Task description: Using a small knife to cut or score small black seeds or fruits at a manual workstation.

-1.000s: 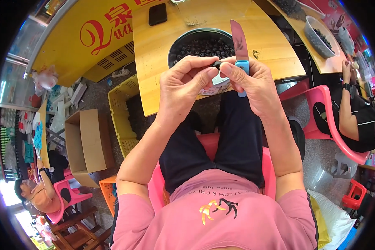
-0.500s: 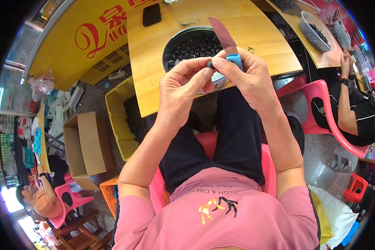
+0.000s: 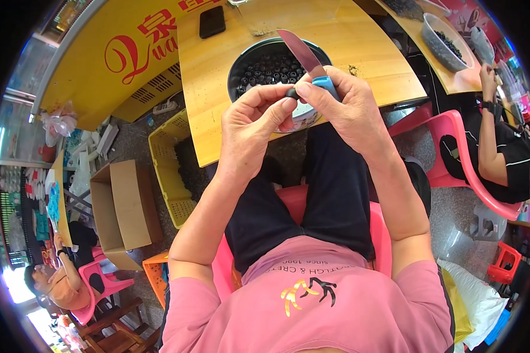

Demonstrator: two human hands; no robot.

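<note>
A: Status?
B: Left hand [image 3: 254,126] pinches a small dark piece [image 3: 291,93] between thumb and fingertips. Right hand [image 3: 346,109] is closed narrow round a blue-handled knife [image 3: 313,66], blade pointing up and away past the knuckles. Piece sits right at the right thumb tip.
A: Risk?
B: Blade base is close to the left fingertips; a slip on that tiny piece likely nicks them. Loose pinch, and it drops short of the bowl [image 3: 239,69] beyond the fingers.
</note>
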